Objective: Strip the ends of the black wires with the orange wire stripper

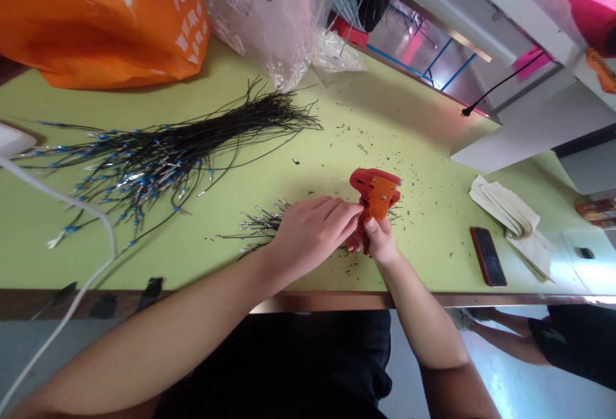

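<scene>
Near the front edge of a green table [202,258], the right hand [380,242] grips the handles of an orange crimping tool [375,194], fingers closed around them, the tool's head pointing away from the body. The left hand [312,230] reaches across from the left, its fingers pressed together and pinching at the tool's jaw area; whether a wire sits between the fingertips cannot be told. Just behind and beneath the left hand lies a small pile of short wires [257,226] with bare metal ends, touching the table. Small dark scraps of stripped insulation [385,143] are scattered across the surface around the tool. Farther left, a large bundle of black wires [192,143] with blue tips fans out over the table, well apart from the hands. A white cable [72,207] curves over the left edge. An orange bag [96,15] and clear plastic bags [269,8] stand at the far side. To the right lie a red-cased phone [487,256] and a stack of folded white cloths [510,213]. Another person's legs [539,335] show beyond the table's right corner.
</scene>
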`<state>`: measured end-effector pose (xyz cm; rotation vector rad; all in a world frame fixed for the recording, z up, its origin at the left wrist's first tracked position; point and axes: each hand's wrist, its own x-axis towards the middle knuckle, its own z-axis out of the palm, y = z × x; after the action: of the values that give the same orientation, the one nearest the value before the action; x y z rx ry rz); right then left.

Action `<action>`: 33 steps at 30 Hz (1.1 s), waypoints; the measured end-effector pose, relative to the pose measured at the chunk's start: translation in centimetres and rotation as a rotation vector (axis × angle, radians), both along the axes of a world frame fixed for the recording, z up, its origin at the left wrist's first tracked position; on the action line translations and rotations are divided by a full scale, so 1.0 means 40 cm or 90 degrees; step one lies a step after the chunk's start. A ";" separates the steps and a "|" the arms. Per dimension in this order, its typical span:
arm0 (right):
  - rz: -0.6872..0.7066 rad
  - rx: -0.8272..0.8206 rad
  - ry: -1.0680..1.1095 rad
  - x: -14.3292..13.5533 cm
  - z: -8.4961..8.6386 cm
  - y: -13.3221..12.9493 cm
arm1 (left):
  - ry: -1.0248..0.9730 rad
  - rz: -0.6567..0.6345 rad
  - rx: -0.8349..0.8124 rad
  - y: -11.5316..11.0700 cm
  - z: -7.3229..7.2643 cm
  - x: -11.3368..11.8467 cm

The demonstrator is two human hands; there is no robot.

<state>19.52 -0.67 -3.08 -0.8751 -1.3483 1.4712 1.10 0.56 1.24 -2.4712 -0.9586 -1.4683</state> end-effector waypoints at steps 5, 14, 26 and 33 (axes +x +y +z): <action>-0.014 0.008 0.078 0.005 0.023 0.006 | -0.017 -0.009 0.008 0.004 0.000 0.000; -0.088 0.032 0.090 0.016 0.033 0.011 | -0.035 -0.036 -0.018 0.003 -0.014 -0.002; -0.153 -0.019 0.060 0.019 0.019 0.018 | -0.024 -0.071 -0.099 0.019 -0.045 0.013; -0.153 -0.012 0.131 0.022 0.015 0.033 | -0.011 -0.083 -0.134 0.036 -0.068 0.019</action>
<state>20.39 0.64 -2.48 -0.8412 -1.0422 1.3487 1.86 2.00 -1.48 -2.7206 -1.0230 -1.5003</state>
